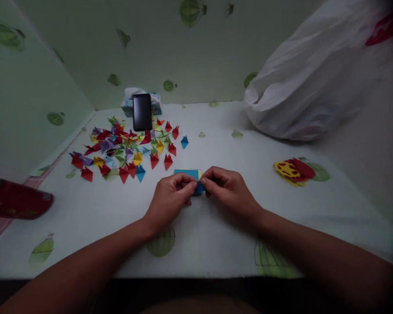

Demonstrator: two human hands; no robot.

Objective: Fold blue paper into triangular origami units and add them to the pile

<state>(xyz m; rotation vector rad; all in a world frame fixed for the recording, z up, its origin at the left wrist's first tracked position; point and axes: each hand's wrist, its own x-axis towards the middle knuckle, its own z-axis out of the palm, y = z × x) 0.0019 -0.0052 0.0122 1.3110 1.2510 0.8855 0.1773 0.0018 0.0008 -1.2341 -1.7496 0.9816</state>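
Note:
My left hand point(170, 199) and my right hand point(228, 188) meet at the middle of the table, fingers pinched together on a small blue folded paper piece point(199, 188). Just behind my fingertips lies a small stack of blue and yellow paper slips point(187, 173). Beyond and to the left spreads a pile of several folded paper triangles point(127, 148) in red, yellow, green, purple and blue. Both hands rest low on the pale tablecloth point(216, 244).
A black phone point(142, 111) leans upright against a tissue box point(156, 103) at the back. A big white plastic bag point(314, 83) fills the right rear. A red and yellow object point(294, 171) lies at the right, a red case point(16, 199) at the left edge.

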